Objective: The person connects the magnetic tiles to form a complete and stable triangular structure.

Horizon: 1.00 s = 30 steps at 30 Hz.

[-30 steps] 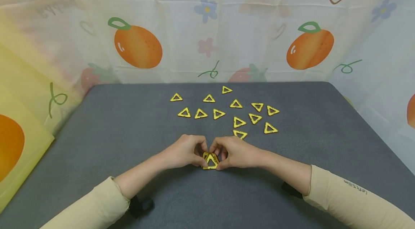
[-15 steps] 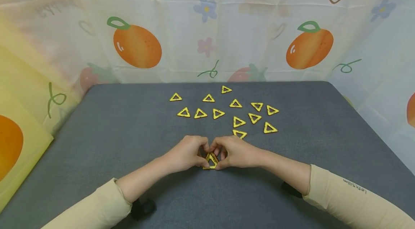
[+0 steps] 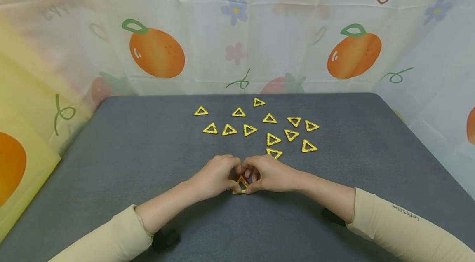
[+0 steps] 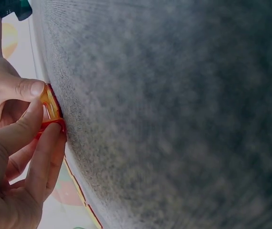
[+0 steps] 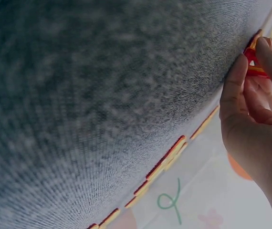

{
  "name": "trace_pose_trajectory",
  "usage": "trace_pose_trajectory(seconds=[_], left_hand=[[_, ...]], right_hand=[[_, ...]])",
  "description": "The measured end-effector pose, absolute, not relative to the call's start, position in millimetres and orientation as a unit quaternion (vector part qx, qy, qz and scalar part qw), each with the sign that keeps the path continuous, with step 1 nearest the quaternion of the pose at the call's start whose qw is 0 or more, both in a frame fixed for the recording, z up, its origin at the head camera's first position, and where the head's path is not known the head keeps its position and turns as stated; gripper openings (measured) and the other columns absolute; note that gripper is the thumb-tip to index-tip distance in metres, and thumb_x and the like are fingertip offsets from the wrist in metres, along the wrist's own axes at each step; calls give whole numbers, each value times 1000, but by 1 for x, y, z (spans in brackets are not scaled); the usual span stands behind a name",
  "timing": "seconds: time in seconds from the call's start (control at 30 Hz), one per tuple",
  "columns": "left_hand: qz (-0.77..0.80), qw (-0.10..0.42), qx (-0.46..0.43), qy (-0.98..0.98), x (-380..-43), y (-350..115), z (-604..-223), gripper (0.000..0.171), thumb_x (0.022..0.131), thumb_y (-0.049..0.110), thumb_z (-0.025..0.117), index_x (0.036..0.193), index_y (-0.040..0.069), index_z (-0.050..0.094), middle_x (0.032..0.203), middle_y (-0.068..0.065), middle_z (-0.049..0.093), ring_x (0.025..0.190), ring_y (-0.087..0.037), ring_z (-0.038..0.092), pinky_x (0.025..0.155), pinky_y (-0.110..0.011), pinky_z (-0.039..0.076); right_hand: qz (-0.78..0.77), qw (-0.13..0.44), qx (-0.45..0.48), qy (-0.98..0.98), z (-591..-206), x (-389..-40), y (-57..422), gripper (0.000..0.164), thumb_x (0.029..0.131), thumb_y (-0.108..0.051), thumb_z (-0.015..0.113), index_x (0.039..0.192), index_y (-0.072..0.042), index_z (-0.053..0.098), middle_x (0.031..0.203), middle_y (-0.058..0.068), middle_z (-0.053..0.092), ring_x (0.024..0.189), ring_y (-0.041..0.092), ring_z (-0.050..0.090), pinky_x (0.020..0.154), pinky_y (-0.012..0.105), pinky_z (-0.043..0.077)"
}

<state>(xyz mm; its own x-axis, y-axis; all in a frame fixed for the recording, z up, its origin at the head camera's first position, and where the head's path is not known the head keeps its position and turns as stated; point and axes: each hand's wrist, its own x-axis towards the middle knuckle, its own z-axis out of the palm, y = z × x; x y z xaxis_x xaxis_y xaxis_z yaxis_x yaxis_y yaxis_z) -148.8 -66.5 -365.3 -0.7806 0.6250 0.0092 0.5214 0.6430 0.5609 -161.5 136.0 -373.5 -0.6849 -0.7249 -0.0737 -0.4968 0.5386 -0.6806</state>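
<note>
At the front middle of the table, yellow triangular magnetic tiles point(image 3: 239, 191) lean together between both hands. Each one is a triangle with an open centre and a red rim. In the head view, my left hand point(image 3: 217, 176) pinches the tiles from the left, its thumb over the near side. From the other side my right hand point(image 3: 272, 174) grips them with thumb and curled fingers. The left wrist view shows an upright tile point(image 4: 53, 104) meeting a red edge point(image 4: 55, 123) between the fingertips. Fingers hide much of the tiles.
Several more yellow triangular tiles point(image 3: 250, 130) lie scattered flat beyond the hands, one of them point(image 3: 274, 153) just behind the right hand. The dark grey table point(image 3: 130, 146) ends at a printed curtain point(image 3: 208, 47) along the back and sides.
My left hand has shifted slightly right, nearer the right hand. The tiles are tilted closer together and less of their faces shows. My right hand has barely moved.
</note>
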Motion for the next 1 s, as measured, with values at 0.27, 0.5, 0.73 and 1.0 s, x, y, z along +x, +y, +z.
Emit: trace_pose_trajectory(seconds=[0.27,0.5,0.73,1.0], left_hand=[[280,117,317,899,-150,-69,-366,38,66,5,90,90,8,62,85,-5,61,66,-8,53,59,-20,46],[291,128,312,895,-150,-71,-367,37,67,4,89,92,6,62,86,-6,61,66,-8,54,58,-19,46],[317,144,311,884,-153,-74,-368,37,67,2,88,93,5,62,87,-7,63,67,-6,56,58,-17,48],[355,181,303,866,-155,-80,-368,36,70,-3,85,96,4,62,90,-9,68,70,-5,63,59,-18,53]], right_hand=[[-323,181,-355,858,-374,-163,136,42,79,-19,83,116,-10,63,96,0,66,74,-1,58,67,18,52],[-325,182,-357,856,-374,-164,136,43,80,-19,83,117,-11,64,96,0,66,75,0,57,67,19,52],[-330,189,-365,849,-373,-164,137,48,76,-13,85,119,-9,64,94,2,66,74,1,58,67,19,53],[-326,189,-373,848,-374,-164,139,47,76,-14,85,119,-9,65,95,4,63,71,-1,57,66,18,53]])
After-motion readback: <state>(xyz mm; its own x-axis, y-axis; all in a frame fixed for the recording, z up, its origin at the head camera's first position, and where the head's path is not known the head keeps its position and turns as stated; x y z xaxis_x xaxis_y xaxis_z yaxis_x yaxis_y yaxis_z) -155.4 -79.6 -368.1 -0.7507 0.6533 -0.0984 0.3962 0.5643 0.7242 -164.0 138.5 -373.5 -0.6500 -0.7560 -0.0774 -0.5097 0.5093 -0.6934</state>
